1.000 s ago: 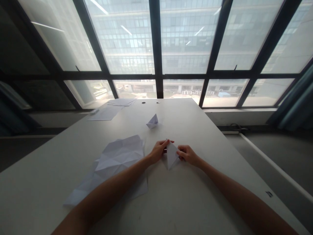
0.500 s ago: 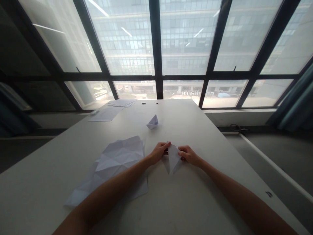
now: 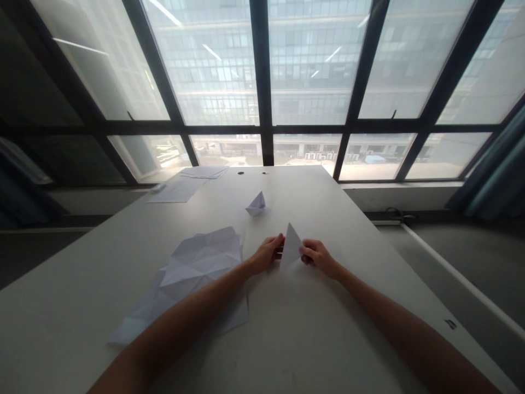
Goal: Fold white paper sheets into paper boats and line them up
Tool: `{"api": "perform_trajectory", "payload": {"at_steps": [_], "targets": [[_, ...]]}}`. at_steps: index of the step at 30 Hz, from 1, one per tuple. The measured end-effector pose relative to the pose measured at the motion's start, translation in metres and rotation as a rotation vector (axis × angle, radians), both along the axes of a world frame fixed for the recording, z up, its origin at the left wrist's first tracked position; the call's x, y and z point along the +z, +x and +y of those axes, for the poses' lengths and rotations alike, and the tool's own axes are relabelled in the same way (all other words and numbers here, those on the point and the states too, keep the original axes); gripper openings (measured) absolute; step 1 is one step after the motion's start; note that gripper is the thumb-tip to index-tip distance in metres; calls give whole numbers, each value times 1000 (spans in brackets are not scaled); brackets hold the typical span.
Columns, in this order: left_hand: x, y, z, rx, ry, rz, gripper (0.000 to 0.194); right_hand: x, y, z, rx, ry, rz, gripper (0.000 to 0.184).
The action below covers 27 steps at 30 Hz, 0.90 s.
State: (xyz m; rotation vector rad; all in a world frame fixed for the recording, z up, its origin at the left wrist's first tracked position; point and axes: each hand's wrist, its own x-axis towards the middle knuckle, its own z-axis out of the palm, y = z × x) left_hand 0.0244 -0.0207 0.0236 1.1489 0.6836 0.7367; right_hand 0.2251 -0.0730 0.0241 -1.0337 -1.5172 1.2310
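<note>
A small piece of folded white paper (image 3: 291, 247), triangular with its point up, stands between my two hands just above the table. My right hand (image 3: 319, 256) pinches its right edge between thumb and curled fingers. At the paper's left edge is my left hand (image 3: 267, 254), its thumb raised and fingers slightly apart. Whether those fingertips touch the paper is hard to see. Beyond my hands, a folded paper boat (image 3: 256, 204) rests on the table. Creased white sheets (image 3: 200, 256) lie under and beside my left forearm.
The long white table (image 3: 287, 339) runs toward a wall of windows with dark frames. More flat paper sheets (image 3: 176, 190) lie at its far left. A small dark mark (image 3: 450, 324) is near the right edge. A pale pole (image 3: 463, 279) extends beyond that edge.
The folded paper has turned from pointing down toward me to pointing up. My left thumb has come off its face, while my right hand keeps its pinch.
</note>
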Motion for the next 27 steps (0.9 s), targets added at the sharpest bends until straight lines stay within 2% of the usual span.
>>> {"api": "perform_trajectory", "payload": {"at_steps": [10, 16, 24, 27], "targets": [[13, -2, -9, -95, 158, 41, 58, -7, 0, 6, -41, 9, 36, 40], [12, -2, -11, -114, 194, 34, 58, -5, 1, 5, -12, -6, 65, 42], [13, 2, -13, 41, 361, 147, 58, -14, 1, 11, -72, -19, 1, 39], [9, 4, -13, 63, 378, 168, 57, -18, -3, 14, -239, 113, -74, 30]]}}
